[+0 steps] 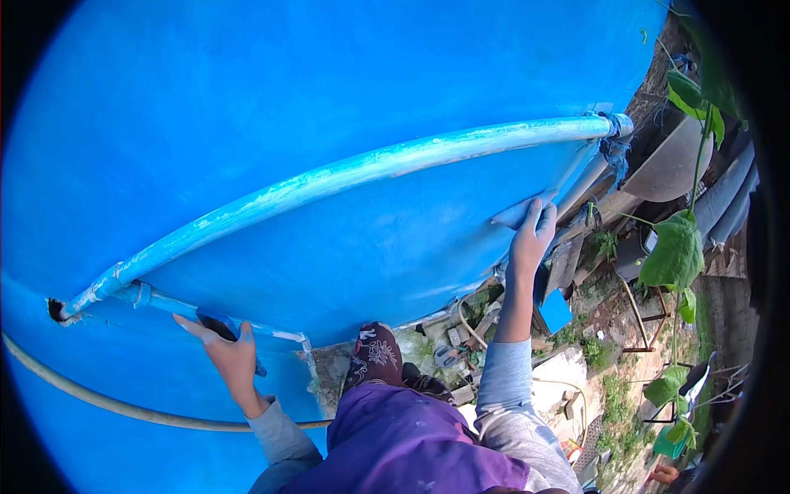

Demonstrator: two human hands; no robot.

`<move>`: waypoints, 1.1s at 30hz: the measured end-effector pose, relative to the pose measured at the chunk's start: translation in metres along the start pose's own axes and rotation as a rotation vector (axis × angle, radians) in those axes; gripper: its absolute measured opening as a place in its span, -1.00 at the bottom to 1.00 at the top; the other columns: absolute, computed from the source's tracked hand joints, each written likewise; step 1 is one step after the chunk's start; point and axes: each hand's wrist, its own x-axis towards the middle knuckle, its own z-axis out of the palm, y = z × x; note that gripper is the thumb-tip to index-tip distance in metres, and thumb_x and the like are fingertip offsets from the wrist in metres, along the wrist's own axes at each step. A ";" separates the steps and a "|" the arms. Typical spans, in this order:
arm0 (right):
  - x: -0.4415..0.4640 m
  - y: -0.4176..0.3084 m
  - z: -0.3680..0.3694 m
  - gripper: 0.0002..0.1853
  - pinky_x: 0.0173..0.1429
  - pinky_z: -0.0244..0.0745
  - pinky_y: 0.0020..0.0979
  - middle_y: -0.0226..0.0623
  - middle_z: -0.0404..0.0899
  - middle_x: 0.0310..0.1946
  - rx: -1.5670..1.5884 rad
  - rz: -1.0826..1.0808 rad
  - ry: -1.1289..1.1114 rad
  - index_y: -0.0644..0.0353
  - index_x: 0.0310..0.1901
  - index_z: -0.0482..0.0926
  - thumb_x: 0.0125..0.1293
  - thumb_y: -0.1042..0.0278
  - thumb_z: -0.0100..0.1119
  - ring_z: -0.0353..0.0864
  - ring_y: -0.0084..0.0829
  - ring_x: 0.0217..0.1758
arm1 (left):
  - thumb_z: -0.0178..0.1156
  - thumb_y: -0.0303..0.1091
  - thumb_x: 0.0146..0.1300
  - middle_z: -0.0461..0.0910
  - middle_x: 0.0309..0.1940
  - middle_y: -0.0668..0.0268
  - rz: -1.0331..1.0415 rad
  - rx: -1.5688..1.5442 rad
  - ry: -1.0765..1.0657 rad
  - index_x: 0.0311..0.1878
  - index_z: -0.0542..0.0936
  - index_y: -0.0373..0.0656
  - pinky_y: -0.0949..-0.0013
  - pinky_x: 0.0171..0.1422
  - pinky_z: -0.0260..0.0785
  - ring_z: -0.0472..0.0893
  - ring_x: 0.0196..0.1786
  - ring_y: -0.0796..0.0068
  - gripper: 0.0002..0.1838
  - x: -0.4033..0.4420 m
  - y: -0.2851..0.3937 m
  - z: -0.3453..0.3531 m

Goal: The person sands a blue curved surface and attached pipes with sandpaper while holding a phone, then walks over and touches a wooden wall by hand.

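My left hand [230,354] is closed on a dark, flat object [218,324] beside the thin blue pipe, at the lower left. On the right, my right hand [533,239] pinches a thin grey-blue piece [514,216] against or close to the big blue surface [354,239]. A curved, paint-worn pipe [370,158] runs over that surface from lower left to upper right, above both hands. Blue cord [613,140] is tied round its right end. At the pipe's left end there is a dark hole [56,309] in the blue surface.
A second thin pipe [123,406] curves across the lower left. Leafy vines [675,251] hang at the right. Below them are rubble, a blue square [556,311] and a rusty metal frame [646,321]. Part of another person's hand [663,474] shows at the bottom right.
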 end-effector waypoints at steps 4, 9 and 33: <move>0.011 -0.046 0.013 -0.69 -0.10 0.39 -0.24 -0.17 0.51 -0.38 -0.114 -0.115 0.017 0.34 -0.13 0.47 0.54 0.19 -0.03 0.47 -0.30 -0.31 | 0.27 -0.61 0.07 0.02 0.50 -0.30 0.063 0.073 0.048 0.58 -0.40 -0.21 0.10 0.56 0.05 0.12 0.55 -0.10 0.19 0.002 -0.009 0.001; -0.039 0.149 -0.020 -0.68 -0.04 0.42 -0.27 -0.15 0.56 -0.27 -0.109 0.464 -0.077 0.42 -0.04 0.47 0.54 0.23 -0.03 0.54 -0.32 -0.18 | 0.32 -0.61 0.02 0.28 0.36 -0.29 -0.055 0.090 0.018 0.56 -0.41 -0.27 0.04 0.46 0.20 0.35 0.40 -0.15 0.23 0.000 0.006 -0.003; -0.058 -0.119 0.033 -0.64 0.13 0.40 -0.40 -0.24 0.57 -0.07 0.327 0.136 -0.236 0.39 0.07 0.48 0.51 0.20 0.13 0.50 -0.50 -0.09 | 0.37 -0.59 -0.05 0.56 -0.18 0.03 0.163 0.293 0.124 0.54 -0.36 -0.40 0.14 -0.04 0.44 0.57 -0.17 0.10 0.25 0.007 -0.016 0.005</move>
